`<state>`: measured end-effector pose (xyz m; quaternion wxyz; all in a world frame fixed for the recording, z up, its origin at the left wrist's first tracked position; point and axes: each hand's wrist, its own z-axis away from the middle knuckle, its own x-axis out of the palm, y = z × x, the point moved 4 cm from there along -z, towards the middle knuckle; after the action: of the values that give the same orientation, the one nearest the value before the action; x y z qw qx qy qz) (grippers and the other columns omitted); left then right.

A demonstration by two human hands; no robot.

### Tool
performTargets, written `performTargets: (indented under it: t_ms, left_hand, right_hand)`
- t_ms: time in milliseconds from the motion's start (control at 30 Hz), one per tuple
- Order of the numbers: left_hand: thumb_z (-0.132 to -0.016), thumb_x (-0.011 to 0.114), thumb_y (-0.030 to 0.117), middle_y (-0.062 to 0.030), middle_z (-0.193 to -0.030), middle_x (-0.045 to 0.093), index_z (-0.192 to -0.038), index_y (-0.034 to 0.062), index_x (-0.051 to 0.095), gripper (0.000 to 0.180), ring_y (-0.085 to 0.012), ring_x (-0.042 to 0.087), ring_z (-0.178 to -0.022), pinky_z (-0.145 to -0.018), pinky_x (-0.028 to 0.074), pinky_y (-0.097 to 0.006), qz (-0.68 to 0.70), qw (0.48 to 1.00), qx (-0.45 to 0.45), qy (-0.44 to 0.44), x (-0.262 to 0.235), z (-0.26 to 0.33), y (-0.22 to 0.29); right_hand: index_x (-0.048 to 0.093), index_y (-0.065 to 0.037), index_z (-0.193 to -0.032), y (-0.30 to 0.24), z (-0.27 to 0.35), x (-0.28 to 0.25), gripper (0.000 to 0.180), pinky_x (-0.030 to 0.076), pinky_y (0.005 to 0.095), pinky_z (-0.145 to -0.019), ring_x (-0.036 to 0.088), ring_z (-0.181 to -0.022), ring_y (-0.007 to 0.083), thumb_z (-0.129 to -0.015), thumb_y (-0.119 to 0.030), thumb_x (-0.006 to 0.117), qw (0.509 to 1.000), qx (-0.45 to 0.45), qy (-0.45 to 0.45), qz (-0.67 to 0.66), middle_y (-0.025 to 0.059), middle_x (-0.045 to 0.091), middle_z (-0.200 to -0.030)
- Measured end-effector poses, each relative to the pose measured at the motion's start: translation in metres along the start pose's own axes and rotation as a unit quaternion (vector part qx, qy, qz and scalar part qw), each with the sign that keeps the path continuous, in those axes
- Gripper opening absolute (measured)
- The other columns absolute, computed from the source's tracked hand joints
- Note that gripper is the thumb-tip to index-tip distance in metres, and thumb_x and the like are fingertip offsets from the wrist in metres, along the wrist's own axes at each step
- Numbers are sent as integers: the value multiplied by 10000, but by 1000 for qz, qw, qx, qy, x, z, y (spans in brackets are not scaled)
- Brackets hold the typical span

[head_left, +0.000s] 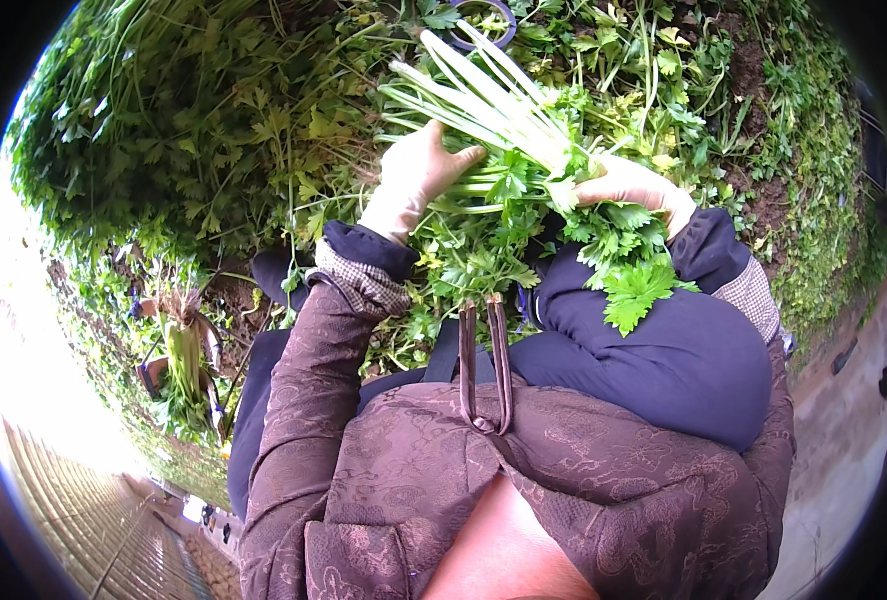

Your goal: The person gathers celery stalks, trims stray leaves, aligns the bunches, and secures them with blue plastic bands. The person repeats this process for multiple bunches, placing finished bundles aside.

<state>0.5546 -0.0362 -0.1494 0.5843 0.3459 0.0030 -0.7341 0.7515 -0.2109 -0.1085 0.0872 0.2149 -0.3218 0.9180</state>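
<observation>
Left: crate (178, 350) with cut greens sits in the bed (193, 130). Left hand (415, 170) lies mostly open, thumb out, pressing on the bunch (493, 110) of pale stalks. Bunch rests over the lap, stalk ends pointing up-left, leaves toward the right. Right hand (635, 185) is curled closed around the leafy end. Risk: loose left-hand hold, stalks could fan out and slide off into the bed; tight right-hand squeeze could bruise leaves.
</observation>
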Motion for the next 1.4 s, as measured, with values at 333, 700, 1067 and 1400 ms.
performTargets:
  t_ms: [333, 700, 1067, 1400]
  left_hand:
    - [-868, 721, 207, -64, -806, 679, -1027, 32, 690, 239, -132, 630, -680, -617, 510, -253, 322, 943, -31, -71, -3, -17, -25]
    - [-924, 671, 211, -222, -1239, 631, -1319, -31, 513, 489, -318, 623, -1136, -975, 517, -437, 417, 766, -60, 485, -121, 16, -183]
    - [-875, 696, 249, -90, -1069, 660, -1032, 97, 687, 218, -300, 617, -1056, -936, 500, -421, -191, 948, 206, 151, -58, -46, -30]
    - [-927, 680, 197, -112, -886, 703, -1017, -18, 665, 233, -148, 647, -683, -601, 553, -259, 557, 672, -100, 478, -88, -9, -164]
  right_hand:
    - [612, -20, -1276, 14, -1, -10, 458, 485, 248, -882, 612, -973, 71, -878, -206, 740, 1000, 13, -14, 25, 10, 692, -1086]
    - [617, -16, -1270, 12, 2, -11, 447, 475, 259, -920, 610, -1013, 85, -877, -194, 733, 998, 51, -15, 41, 19, 684, -1139]
    - [610, -22, -1288, -7, 8, 0, 491, 460, 259, -940, 590, -1037, 78, -859, -214, 754, 997, 53, 7, 61, 25, 676, -1183]
    - [526, -30, -1391, -1, 1, 2, 635, 397, 287, -1046, 556, -1135, 115, -844, -246, 767, 998, 29, 24, 55, 45, 643, -1268]
